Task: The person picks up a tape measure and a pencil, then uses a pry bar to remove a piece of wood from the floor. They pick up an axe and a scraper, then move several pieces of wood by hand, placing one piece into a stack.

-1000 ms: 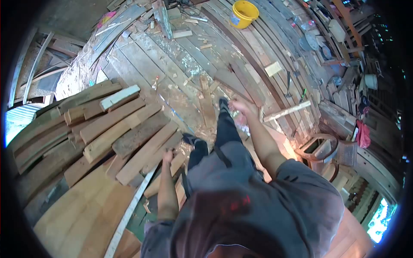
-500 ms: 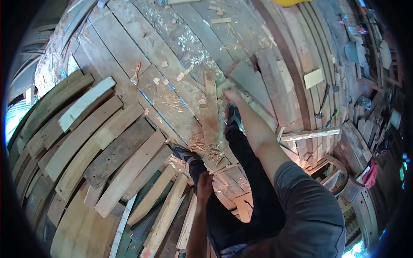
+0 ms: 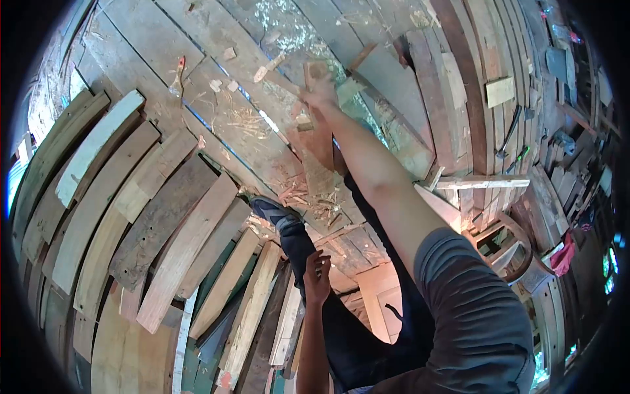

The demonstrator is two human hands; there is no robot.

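Note:
My right hand [image 3: 319, 94] reaches down to the far part of a short wooden board [image 3: 319, 154] lying on the floor in front of my feet. Motion smears its fingers, so I cannot make out whether they grip the board. A small wood block [image 3: 304, 123] sits on that board, close to my wrist. My left hand [image 3: 318, 276] hovers by my left leg, fingers loosely apart and nothing in them. Curly wood shavings [image 3: 312, 200] lie around the board's near end, beside my left shoe [image 3: 277, 213].
Stacked planks [image 3: 164, 217] fill the left side. Long boards [image 3: 459, 85] run along the right, with a hammer-like tool [image 3: 510, 134] on them. A red-handled brush [image 3: 178, 77] lies on the plank floor [image 3: 141, 49], which has gaps and wood scraps.
My right hand has moved left from beside the board to over its far part. My left hand's fingers have spread somewhat. The whole view has shifted with my head.

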